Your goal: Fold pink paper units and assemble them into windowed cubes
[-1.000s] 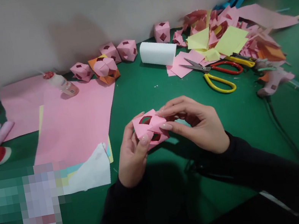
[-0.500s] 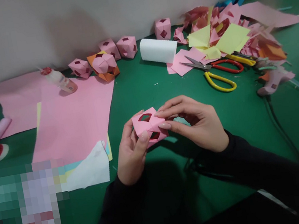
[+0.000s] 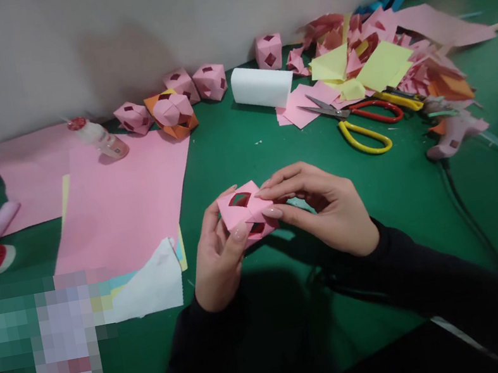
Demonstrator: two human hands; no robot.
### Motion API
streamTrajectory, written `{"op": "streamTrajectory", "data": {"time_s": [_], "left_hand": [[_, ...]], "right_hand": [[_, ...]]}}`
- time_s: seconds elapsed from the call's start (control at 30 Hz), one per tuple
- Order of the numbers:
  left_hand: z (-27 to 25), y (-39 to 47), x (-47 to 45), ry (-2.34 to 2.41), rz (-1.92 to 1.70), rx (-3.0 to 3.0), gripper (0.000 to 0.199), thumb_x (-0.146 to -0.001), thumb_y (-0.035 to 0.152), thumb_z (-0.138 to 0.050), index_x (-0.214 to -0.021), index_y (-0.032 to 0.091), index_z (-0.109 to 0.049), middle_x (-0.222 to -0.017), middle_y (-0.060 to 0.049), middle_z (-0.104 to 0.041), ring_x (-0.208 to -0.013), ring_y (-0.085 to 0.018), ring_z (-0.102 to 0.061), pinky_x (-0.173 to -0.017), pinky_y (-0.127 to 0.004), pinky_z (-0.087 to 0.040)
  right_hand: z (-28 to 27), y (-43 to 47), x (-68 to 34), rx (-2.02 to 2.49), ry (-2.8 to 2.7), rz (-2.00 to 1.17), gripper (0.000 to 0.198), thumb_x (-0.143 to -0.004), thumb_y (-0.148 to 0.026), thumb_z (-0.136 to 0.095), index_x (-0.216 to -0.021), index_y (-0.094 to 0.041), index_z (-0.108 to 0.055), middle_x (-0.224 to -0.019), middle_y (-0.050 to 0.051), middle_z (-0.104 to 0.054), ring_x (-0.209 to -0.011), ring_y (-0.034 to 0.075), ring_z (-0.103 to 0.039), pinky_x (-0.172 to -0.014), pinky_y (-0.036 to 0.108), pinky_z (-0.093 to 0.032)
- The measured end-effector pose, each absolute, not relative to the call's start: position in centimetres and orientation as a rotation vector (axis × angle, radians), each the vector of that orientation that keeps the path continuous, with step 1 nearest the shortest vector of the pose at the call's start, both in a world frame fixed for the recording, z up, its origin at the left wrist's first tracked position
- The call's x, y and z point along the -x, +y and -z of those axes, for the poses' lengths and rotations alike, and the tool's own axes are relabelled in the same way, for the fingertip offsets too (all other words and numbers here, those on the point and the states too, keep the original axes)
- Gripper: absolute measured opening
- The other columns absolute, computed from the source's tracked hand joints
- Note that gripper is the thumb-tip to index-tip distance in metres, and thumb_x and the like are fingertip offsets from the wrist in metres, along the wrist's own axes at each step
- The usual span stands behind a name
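Observation:
Between my two hands is a pink folded-paper box (image 3: 250,212) with diamond-shaped openings in its faces. My left hand (image 3: 217,255) grips it from the left, thumb on the near side and fingers mostly hidden behind. My right hand (image 3: 327,208) pinches its right corner between thumb and fingertips. The paper box is held above the green table, slightly tilted. Finished-looking pink paper boxes (image 3: 210,82) of the same shape stand along the wall, one set in an orange paper frame (image 3: 174,121).
Scissors (image 3: 342,115) with red and yellow handles lie at right, beside a heap of paper scraps (image 3: 374,48), a white roll (image 3: 261,86) and a pink glue gun (image 3: 454,134) with a cord. Pink sheets (image 3: 122,209) and a small bottle (image 3: 100,139) are at left.
Both hands keep their hold on the pink paper box, nearly unmoved. The whole view has shifted very slightly; nothing was taken up or let go.

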State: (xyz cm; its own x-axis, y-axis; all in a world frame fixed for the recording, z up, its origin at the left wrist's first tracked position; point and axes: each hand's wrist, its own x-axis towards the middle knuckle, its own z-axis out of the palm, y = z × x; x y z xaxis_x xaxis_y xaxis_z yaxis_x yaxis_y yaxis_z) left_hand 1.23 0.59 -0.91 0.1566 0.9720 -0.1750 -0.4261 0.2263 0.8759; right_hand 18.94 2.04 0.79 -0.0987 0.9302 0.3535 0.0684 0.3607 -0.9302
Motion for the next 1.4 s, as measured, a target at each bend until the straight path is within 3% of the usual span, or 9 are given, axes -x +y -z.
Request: {"op": "streamTrajectory", "data": {"time_s": [0.13,0.3,0.5,0.67,0.87,1.17,1.33,1.4], "left_hand": [[0.7,0.5,-1.0,0.851,-1.174,-0.762,0.057,-0.076,0.049,-0.079,-0.124,0.025,-0.062,-0.127,-0.008,-0.067,-0.112,-0.021,-0.067,-0.091,-0.029,-0.058],[0.4,0.3,-0.9,0.794,-1.221,-0.781,0.042,-0.083,0.045,-0.072,-0.119,0.026,-0.065,-0.116,-0.006,-0.071,-0.100,-0.020,-0.071,-0.083,-0.030,-0.060],[-0.2,0.2,-0.7,0.732,-1.210,-0.776,0.028,-0.084,0.038,-0.071,-0.110,0.028,-0.066,-0.130,-0.005,-0.066,-0.119,-0.028,-0.063,-0.091,-0.038,-0.058],[-0.3,-0.1,-0.8,0.712,-1.223,-0.763,0.032,-0.083,0.040,-0.072,-0.112,0.028,-0.068,-0.129,-0.004,-0.066,-0.125,-0.030,-0.060,-0.104,-0.045,-0.052],[-0.2,-0.1,-0.8,0.680,-1.214,-0.766,0.032,-0.083,0.041,-0.070,-0.113,0.029,-0.069,-0.130,-0.005,-0.066,-0.128,-0.034,-0.058,-0.108,-0.050,-0.048],[0.0,0.0,-0.6,0.654,-1.194,-0.794,0.034,-0.083,0.042,-0.070,-0.115,0.031,-0.069,-0.131,-0.003,-0.065,-0.130,-0.034,-0.056,-0.110,-0.051,-0.046],[0.1,0.0,-0.2,0.718,-1.203,-0.817,0.036,-0.080,0.040,-0.073,-0.115,0.033,-0.068,-0.132,-0.004,-0.064,-0.129,-0.033,-0.057,-0.104,-0.050,-0.051],[0.3,0.1,-0.1,0.723,-1.209,-0.832,0.038,-0.078,0.039,-0.075,-0.115,0.033,-0.068,-0.133,-0.005,-0.063,-0.131,-0.033,-0.055,-0.102,-0.049,-0.052]], "right_hand": [[-0.8,2.0,-18.9,0.937,-1.493,-0.959,0.018,-0.082,-0.015,-0.077,-0.099,-0.021,-0.077,-0.102,0.008,-0.071,-0.100,0.019,-0.069,-0.084,0.033,-0.059],[-1.1,1.5,-18.7,0.891,-1.517,-0.962,0.020,-0.080,-0.015,-0.079,-0.100,-0.019,-0.075,-0.101,0.007,-0.071,-0.099,0.019,-0.068,-0.087,0.035,-0.057],[-1.4,0.8,-18.1,0.798,-1.558,-0.818,0.023,-0.075,-0.011,-0.083,-0.093,-0.017,-0.070,-0.096,0.006,-0.071,-0.093,0.017,-0.069,-0.088,0.032,-0.058],[-1.4,0.3,-17.8,0.754,-1.671,-0.611,0.018,-0.078,-0.014,-0.081,-0.091,-0.016,-0.070,-0.096,0.008,-0.070,-0.091,0.016,-0.069,-0.086,0.031,-0.059],[-1.6,0.0,-17.6,0.721,-1.713,-0.479,0.016,-0.079,-0.011,-0.079,-0.090,-0.015,-0.070,-0.093,0.007,-0.071,-0.089,0.014,-0.071,-0.086,0.026,-0.059],[-1.5,-0.1,-17.6,0.720,-1.725,-0.498,0.018,-0.081,-0.013,-0.078,-0.095,-0.020,-0.068,-0.093,0.005,-0.071,-0.088,0.016,-0.071,-0.081,0.029,-0.061],[-1.4,-0.2,-17.5,0.790,-1.670,-0.602,0.023,-0.079,-0.016,-0.080,-0.097,-0.023,-0.067,-0.099,0.005,-0.067,-0.094,0.019,-0.068,-0.087,0.035,-0.059],[-1.3,-0.2,-17.5,0.860,-1.613,-0.653,0.030,-0.076,-0.018,-0.082,-0.100,-0.023,-0.066,-0.096,0.004,-0.063,-0.090,0.018,-0.064,-0.079,0.034,-0.059]]}}
